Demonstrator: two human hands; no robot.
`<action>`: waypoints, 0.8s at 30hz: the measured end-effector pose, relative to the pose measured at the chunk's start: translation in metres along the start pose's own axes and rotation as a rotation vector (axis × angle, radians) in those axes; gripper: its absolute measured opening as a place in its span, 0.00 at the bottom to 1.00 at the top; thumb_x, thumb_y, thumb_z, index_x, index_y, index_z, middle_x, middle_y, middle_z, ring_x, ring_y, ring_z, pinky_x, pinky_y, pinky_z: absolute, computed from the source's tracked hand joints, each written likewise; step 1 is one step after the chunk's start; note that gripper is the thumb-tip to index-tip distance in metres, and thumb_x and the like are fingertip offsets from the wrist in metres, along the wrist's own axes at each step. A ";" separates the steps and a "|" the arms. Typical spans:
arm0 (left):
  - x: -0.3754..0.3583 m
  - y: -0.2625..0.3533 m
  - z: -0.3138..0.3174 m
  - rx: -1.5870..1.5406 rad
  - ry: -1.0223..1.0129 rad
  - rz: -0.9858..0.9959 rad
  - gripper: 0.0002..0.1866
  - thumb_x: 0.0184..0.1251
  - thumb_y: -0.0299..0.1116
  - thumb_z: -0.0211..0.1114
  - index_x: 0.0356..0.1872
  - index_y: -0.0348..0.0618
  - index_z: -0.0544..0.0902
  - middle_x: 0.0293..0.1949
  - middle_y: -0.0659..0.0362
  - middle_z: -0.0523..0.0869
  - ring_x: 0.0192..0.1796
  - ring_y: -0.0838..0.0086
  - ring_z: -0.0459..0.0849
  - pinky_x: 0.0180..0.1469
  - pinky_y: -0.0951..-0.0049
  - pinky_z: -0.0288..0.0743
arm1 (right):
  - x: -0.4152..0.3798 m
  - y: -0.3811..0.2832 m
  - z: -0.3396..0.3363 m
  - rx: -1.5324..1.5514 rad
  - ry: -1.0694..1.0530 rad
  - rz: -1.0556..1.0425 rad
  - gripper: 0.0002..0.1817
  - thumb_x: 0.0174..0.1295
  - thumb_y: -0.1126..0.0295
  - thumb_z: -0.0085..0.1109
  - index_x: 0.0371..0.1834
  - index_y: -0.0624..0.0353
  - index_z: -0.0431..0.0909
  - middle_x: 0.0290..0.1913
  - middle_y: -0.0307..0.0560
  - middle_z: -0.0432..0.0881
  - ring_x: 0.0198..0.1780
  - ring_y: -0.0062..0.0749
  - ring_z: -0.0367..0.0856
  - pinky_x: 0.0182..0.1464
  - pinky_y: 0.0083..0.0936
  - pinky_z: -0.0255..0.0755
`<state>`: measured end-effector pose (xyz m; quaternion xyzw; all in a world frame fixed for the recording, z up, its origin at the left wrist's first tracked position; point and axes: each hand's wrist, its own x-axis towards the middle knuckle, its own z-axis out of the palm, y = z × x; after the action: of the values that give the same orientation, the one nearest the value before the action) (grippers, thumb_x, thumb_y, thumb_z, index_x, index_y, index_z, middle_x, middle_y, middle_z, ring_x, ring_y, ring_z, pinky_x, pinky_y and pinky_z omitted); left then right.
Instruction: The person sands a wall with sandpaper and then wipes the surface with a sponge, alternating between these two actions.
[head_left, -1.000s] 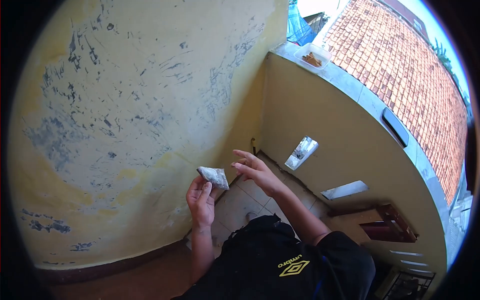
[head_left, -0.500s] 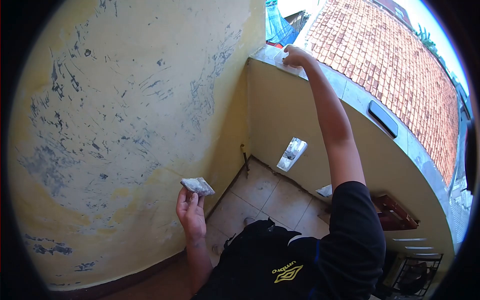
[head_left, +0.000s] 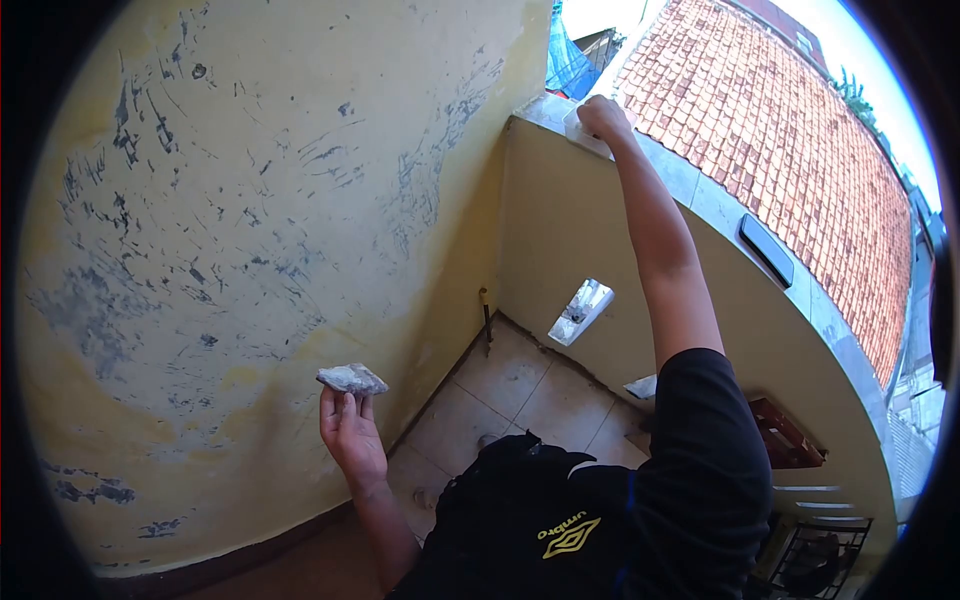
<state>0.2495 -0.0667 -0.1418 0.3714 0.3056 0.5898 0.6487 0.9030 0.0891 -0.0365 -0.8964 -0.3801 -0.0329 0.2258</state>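
My left hand (head_left: 352, 432) is raised in front of the scraped wall (head_left: 230, 220), its fingers and thumb gripping a flat, whitish-grey piece (head_left: 353, 379) with a rough surface. At the far end of the parapet ledge (head_left: 682, 180), my right arm is stretched out. My right hand (head_left: 604, 118) is closed over a clear, pale container (head_left: 577, 127) there; its fingertips are hidden, and what they may hold cannot be made out.
A dark phone (head_left: 766, 250) lies on the ledge. Beyond are roof tiles (head_left: 760, 130). A pipe with a tap (head_left: 486, 318) stands in the corner above the tiled floor (head_left: 500, 382). A dark red box (head_left: 785, 434) and a metal rack (head_left: 822, 560) are at lower right.
My left hand has moved left with the piece, which shows more edge-on. The fingers of my right hand have curled down at the container. The view has shifted slightly.
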 end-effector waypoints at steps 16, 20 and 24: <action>-0.001 0.014 -0.042 -0.016 0.093 0.050 0.23 0.84 0.27 0.57 0.75 0.35 0.72 0.68 0.50 0.81 0.70 0.63 0.81 0.74 0.57 0.75 | 0.005 0.010 -0.016 0.317 0.178 -0.070 0.14 0.51 0.61 0.72 0.34 0.60 0.88 0.32 0.53 0.91 0.38 0.42 0.91 0.47 0.37 0.83; -0.003 0.015 -0.061 0.008 0.099 0.047 0.25 0.84 0.28 0.55 0.78 0.36 0.70 0.71 0.50 0.80 0.71 0.62 0.81 0.75 0.57 0.74 | 0.003 0.010 -0.021 0.375 0.153 -0.017 0.13 0.53 0.61 0.67 0.32 0.60 0.89 0.34 0.56 0.92 0.40 0.46 0.91 0.50 0.39 0.82; -0.009 0.015 -0.061 0.004 0.095 0.049 0.25 0.84 0.28 0.56 0.78 0.36 0.70 0.71 0.49 0.80 0.70 0.61 0.82 0.75 0.57 0.74 | 0.004 0.010 -0.019 0.466 0.205 0.022 0.12 0.54 0.63 0.62 0.29 0.59 0.90 0.32 0.54 0.92 0.39 0.44 0.92 0.49 0.38 0.82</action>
<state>0.1892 -0.0682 -0.1620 0.3518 0.3282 0.6217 0.6181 0.9150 0.0770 -0.0221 -0.8162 -0.3430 -0.0326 0.4637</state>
